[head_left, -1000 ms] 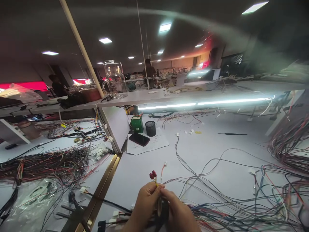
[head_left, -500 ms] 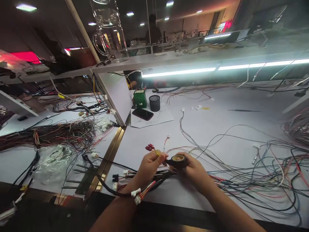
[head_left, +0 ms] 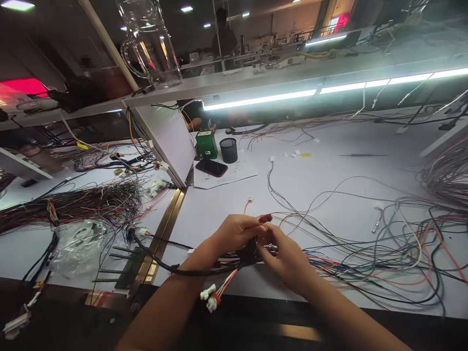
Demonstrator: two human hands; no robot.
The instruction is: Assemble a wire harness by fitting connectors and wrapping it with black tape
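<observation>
Red-tipped wires (head_left: pixel 265 218) are pinched in the nearly closed left hand (head_left: pixel 234 233), above a dark wire harness (head_left: pixel 228 265) on the white workbench (head_left: pixel 208 212). The right hand (head_left: pixel 283 252) is half-curled and held close against the left; whether anything is gripped by it cannot be told.

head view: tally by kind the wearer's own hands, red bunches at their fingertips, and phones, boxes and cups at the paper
Own hands: 2 (left hand, right hand)
Red bunch: 1
Phone: 1
Green box: 1
Mesh cup: 1
Total: 6
</observation>
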